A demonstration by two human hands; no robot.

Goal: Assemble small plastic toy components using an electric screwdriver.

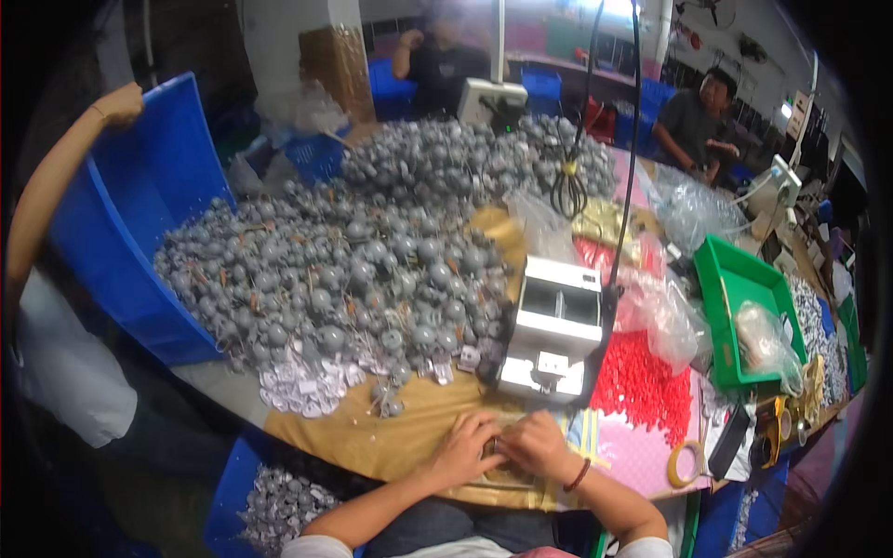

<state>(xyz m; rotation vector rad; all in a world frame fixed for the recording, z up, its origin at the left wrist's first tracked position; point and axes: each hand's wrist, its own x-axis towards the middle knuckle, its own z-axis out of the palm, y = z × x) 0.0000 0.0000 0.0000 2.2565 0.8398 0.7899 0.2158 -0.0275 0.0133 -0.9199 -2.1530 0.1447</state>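
Observation:
At the near edge of the table, my left hand point(466, 450) and my right hand point(539, 444) meet with fingers curled together. Both are closed on something small; the fingers hide most of it, and I cannot make out what it is. Under them lies a brownish patch of table covering with tape strips. Just beyond my hands stands a white and black tabletop machine point(551, 327). To the left spreads a large heap of grey round plastic parts point(344, 270), with pale flat pieces point(302, 381) along its near edge.
A person's arm point(58, 172) at the left holds a tipped blue bin point(139, 251) against the heap. Red small parts point(642, 381), a tape roll point(686, 463) and a green tray point(721, 279) lie right. A black cable point(633, 139) hangs over the machine. Two people sit or stand beyond.

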